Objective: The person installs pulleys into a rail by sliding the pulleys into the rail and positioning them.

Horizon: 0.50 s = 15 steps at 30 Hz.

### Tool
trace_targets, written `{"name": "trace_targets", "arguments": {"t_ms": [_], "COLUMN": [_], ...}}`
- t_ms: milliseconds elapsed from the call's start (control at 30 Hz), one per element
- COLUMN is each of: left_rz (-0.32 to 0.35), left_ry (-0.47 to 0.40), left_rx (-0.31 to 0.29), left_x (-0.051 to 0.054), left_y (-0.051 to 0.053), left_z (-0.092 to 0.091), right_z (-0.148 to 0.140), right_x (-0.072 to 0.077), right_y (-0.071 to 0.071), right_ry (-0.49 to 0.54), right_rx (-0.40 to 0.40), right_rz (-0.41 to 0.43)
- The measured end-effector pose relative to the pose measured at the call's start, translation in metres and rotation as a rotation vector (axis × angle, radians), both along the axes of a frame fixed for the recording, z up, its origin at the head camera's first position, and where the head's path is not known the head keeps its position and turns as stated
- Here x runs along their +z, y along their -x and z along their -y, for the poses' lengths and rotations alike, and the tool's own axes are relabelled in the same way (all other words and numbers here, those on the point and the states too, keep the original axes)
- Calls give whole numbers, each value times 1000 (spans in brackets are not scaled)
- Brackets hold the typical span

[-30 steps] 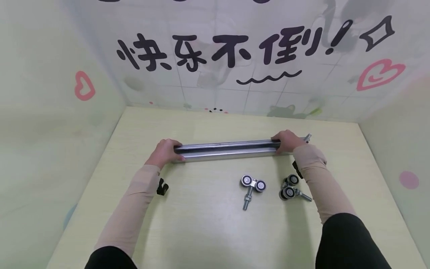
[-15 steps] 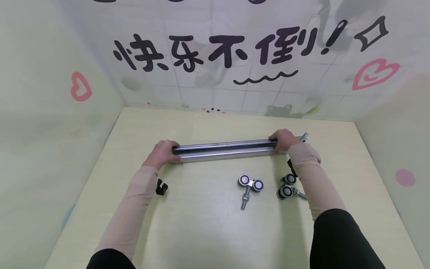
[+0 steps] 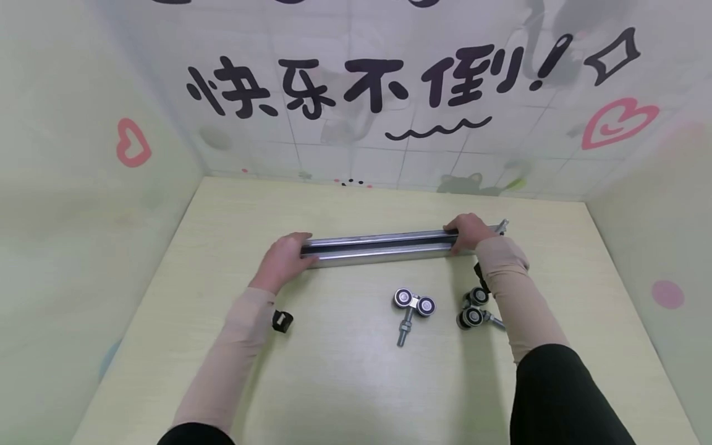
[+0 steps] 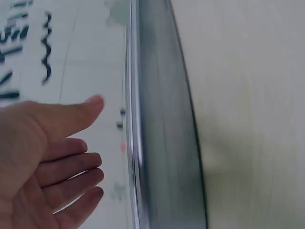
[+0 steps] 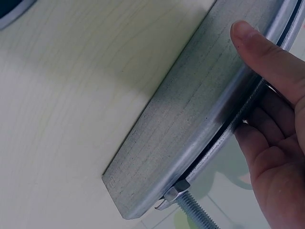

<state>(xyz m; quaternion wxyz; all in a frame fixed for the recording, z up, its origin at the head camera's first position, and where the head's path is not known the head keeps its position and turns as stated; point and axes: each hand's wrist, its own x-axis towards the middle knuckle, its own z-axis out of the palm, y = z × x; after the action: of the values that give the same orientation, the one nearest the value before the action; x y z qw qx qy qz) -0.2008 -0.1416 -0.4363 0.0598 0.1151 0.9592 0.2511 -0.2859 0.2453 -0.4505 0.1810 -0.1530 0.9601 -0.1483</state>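
A silver metal channel track [image 3: 384,247] lies lengthwise across the table, its slot facing up. My right hand [image 3: 469,233] grips it near the right end. In the right wrist view the thumb [image 5: 259,47] presses one side wall and the fingers sit on the other side. A threaded bolt with a nut [image 5: 186,193] sticks out of the slot at that end. My left hand [image 3: 285,259] is at the left end, thumb and fingers spread about the track. In the left wrist view these loosely bent fingers [image 4: 81,167] stand apart from the metal.
In front of the track, a twin-wheel roller trolley with a bolt [image 3: 411,306] lies on the table [image 3: 334,371]. More roller trolleys [image 3: 474,309] lie beside the right forearm, partly hidden by it. Printed walls enclose the table at the back and sides.
My left hand has shifted rightward along the left end of the track. The right hand keeps its grip, and the trolleys stay put. The head view has shifted slightly.
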Motion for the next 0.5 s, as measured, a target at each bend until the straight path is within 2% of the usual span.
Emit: {"name": "trace_targets", "arguments": {"t_ms": [100,200,367,500], "left_rz": [-92,-127,-85,-48], "left_ry": [-34,-77,-142,-177], "left_rx": [0,-16,-51,-72], "left_x": [-5,-14,-28,-40], "left_y": [-18,-36,-66,-85], "left_z": [-25,-50,-90,-115], "right_z": [2,3,3,2], "right_x": [1,2,5,4], "right_y": [0,0,-1,-2], "right_ry": [8,-1,-19,-24], "right_rx": [-3,1,-2,2], "right_rz": [9,6,-2,-8]}}
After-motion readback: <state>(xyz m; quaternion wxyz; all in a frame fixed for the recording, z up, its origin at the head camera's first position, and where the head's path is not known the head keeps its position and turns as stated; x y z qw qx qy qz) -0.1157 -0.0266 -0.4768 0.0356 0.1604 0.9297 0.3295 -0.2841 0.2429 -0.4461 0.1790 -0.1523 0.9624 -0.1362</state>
